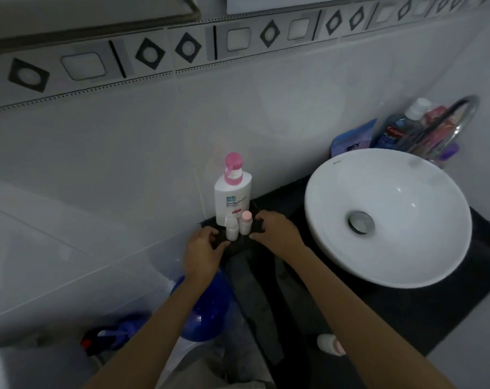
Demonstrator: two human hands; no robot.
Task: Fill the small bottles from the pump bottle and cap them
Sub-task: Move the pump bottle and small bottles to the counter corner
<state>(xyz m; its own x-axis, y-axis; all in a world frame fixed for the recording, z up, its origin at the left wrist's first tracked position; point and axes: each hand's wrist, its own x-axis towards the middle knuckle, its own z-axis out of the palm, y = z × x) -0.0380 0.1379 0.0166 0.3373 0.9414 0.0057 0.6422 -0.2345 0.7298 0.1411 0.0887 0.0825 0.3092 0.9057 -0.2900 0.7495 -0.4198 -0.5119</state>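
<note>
Both hands are hovering low over the dark counter [406, 313], either side of 2 small bottles. Left hand [201, 252]: fingers [214, 234] are curling loosely, open, gripping nothing, tips just beside the white-capped bottle [231, 228]. Right hand [276, 230]: fingers [259, 219] are spreading in an open pinch, also empty, tips just beside the pink-capped bottle [245, 222]. The 2 bottles are standing upright, touching or nearly so, between the 2 sets of fingertips. The pump bottle [232, 192] is standing right behind them, beyond the fingertips, vs the tiled wall [125, 141]. The white basin [387, 217] is sitting well off to the right-hand side.

Handling, prob.: small bottles look like light, stiff plastic, smooth, easy to tip; best taken round the body w/ thumb + 2 fingers, caps twisted by the other hand. Pump bottle looks heavier & stable; press the pink head from above, steady the body if it rocks. Soap on fingers would be making everything slippery.
</note>
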